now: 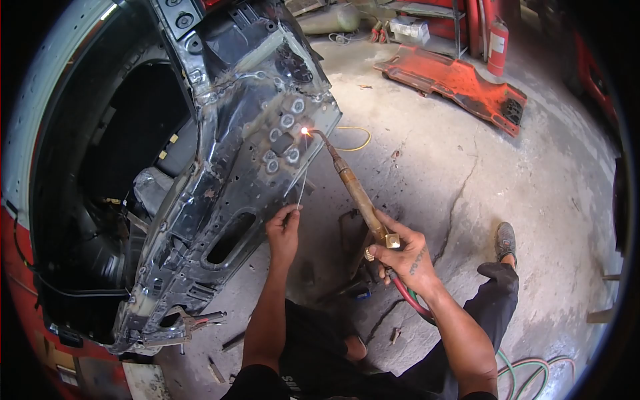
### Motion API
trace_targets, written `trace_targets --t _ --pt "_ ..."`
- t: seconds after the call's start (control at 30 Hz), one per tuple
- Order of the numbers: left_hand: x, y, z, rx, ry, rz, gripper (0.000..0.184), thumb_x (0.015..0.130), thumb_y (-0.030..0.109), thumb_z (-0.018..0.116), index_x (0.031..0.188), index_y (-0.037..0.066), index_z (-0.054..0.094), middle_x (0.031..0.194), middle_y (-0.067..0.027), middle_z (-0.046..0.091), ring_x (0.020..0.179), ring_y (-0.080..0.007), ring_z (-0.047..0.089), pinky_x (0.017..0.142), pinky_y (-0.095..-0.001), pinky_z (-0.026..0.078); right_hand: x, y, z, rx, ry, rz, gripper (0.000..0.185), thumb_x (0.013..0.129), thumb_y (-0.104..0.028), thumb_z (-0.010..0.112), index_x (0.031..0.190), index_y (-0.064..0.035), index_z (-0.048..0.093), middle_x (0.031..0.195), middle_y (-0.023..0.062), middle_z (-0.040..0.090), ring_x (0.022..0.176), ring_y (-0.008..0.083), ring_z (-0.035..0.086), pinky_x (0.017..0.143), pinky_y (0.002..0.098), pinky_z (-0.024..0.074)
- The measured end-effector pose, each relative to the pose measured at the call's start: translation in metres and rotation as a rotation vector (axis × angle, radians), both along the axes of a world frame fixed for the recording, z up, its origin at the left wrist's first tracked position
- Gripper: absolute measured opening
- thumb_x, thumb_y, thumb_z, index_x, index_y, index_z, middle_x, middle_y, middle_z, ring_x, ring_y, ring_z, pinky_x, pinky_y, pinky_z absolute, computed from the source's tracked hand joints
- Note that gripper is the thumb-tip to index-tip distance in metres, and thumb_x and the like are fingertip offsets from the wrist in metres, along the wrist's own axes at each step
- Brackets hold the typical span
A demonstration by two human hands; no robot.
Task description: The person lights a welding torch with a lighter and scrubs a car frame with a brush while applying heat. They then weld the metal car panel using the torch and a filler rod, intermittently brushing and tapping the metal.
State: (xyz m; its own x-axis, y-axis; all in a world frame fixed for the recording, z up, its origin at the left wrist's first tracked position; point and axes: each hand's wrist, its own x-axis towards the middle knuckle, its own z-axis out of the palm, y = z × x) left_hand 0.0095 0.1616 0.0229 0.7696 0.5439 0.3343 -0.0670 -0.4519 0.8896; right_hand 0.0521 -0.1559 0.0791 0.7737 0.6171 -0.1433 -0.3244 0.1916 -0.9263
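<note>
In the head view, my right hand (405, 252) is closed around the handle of a brass gas welding torch (357, 192). Its curved tip reaches up to a car body panel (257, 157), where a bright glowing spot shows. Between the fingertips of my left hand (283, 230) is a thin filler rod (304, 177), whose upper end meets the glow. Several round weld marks (287, 121) surround a dark square hole in the panel. A red hose (412, 301) and a green one run back from the torch under my right forearm.
Locking pliers (193, 321) clamp the panel's lower edge. On the concrete floor lies a red creeper (453, 83), near a fire extinguisher (497, 48). Hoses (533, 370) coil at lower right. A yellow cable (363, 140) loops behind the torch. Loose items lie below my hands.
</note>
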Motion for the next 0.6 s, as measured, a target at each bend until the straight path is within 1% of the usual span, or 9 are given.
trace_targets --t 0.17,0.27,0.37,0.47,0.6 --pt "0.0021 0.0011 -0.0024 0.034 -0.024 -0.002 0.015 0.103 0.005 0.066 0.111 0.002 0.077 0.092 0.0060 0.067 0.076 -0.0010 0.050 0.066 -0.0200 0.039 -0.0001 0.0005 -0.0011 0.006 -0.013 0.003 0.070 0.097 -0.005 0.075 0.161 -0.0067 0.046 0.088 0.0057 0.071 0.059 0.0105 0.063 0.051 0.0269 0.0536" --pt "0.0018 0.0036 -0.0016 -0.001 0.025 0.004 0.015 0.104 0.005 0.065 0.112 0.001 0.077 0.094 0.0050 0.068 0.079 -0.0019 0.053 0.070 -0.0207 0.042 -0.0006 0.0005 -0.0020 0.011 -0.008 0.001 0.070 0.097 -0.004 0.075 0.161 -0.0066 0.046 0.087 0.0057 0.070 0.059 0.0105 0.063 0.051 0.0269 0.0534" --pt "0.0040 0.0001 0.0003 0.048 -0.022 0.007 0.015 0.104 0.004 0.065 0.112 0.001 0.077 0.094 0.0051 0.068 0.079 -0.0023 0.053 0.070 -0.0211 0.042 -0.0008 0.0002 -0.0011 0.015 -0.003 0.001 0.070 0.097 -0.004 0.075 0.161 -0.0067 0.045 0.087 0.0056 0.070 0.059 0.0105 0.063 0.051 0.0269 0.0532" --pt "0.0011 -0.0030 0.0067 0.012 0.022 0.014 0.016 0.103 0.006 0.066 0.111 -0.003 0.076 0.099 -0.0044 0.075 0.088 -0.0094 0.062 0.081 -0.0266 0.049 -0.0009 0.0003 -0.0016 0.022 -0.004 0.003 0.071 0.097 -0.003 0.075 0.161 -0.0066 0.045 0.086 0.0056 0.070 0.058 0.0105 0.063 0.050 0.0269 0.0530" --pt "0.0012 0.0008 0.0033 -0.015 0.042 0.019 0.016 0.103 0.007 0.066 0.112 -0.003 0.076 0.100 -0.0042 0.075 0.089 -0.0096 0.062 0.082 -0.0269 0.050 -0.0009 0.0003 -0.0010 0.015 -0.007 0.005 0.071 0.097 -0.003 0.075 0.161 -0.0066 0.045 0.086 0.0056 0.070 0.058 0.0107 0.063 0.050 0.0270 0.0528"
